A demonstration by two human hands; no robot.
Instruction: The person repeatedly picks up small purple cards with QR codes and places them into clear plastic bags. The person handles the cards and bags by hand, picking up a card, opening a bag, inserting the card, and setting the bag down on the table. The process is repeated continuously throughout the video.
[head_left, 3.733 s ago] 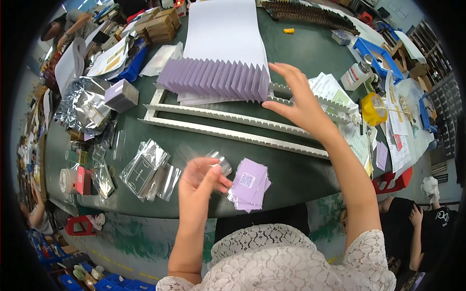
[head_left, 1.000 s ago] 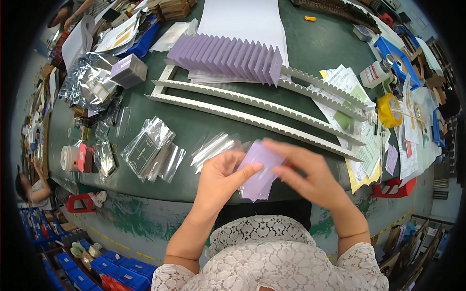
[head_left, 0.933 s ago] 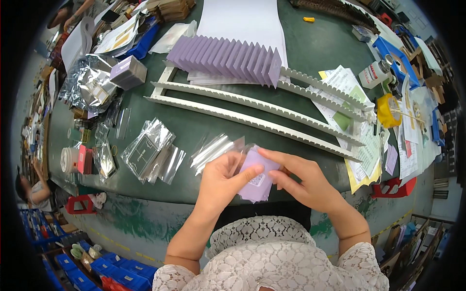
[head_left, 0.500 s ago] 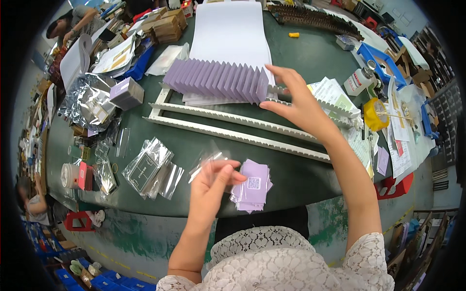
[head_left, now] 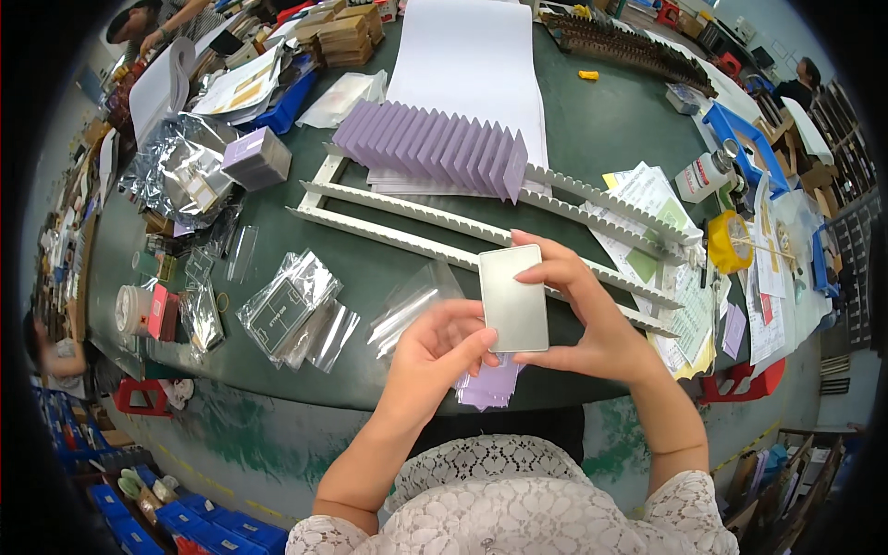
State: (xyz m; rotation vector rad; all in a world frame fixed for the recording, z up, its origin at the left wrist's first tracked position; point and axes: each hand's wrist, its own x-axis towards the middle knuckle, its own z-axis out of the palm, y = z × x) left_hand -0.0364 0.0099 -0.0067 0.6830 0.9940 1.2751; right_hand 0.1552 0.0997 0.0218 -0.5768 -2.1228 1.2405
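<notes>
Both hands hold a flat silver-grey rectangular plate with rounded corners (head_left: 507, 301) above the table's near edge. My right hand (head_left: 597, 324) grips its right side, fingers on the face and thumb along the bottom edge. At the lower left corner, my left hand (head_left: 433, 347) pinches it with the thumb in front; its other fingers are partly hidden. Below the plate lies a stack of purple cards (head_left: 487, 388), mostly covered. Farther off, thin purple plates (head_left: 430, 148) stand in a leaning row in a white notched rack (head_left: 393, 209). Clear plastic sleeves (head_left: 402, 310) lie beside my left hand.
Left of the sleeves sit wrapped dark packets (head_left: 291, 301). A purple-topped block of cards (head_left: 256, 159) is farther left, by crumpled silver film (head_left: 176, 166). On the right are papers (head_left: 638, 231), a white bottle (head_left: 705, 176) and a yellow tape roll (head_left: 729, 242).
My right hand has come from the right end of the purple row toward me and now holds the silver-grey plate. My left hand has moved right onto the plate. The view has shifted slightly.
</notes>
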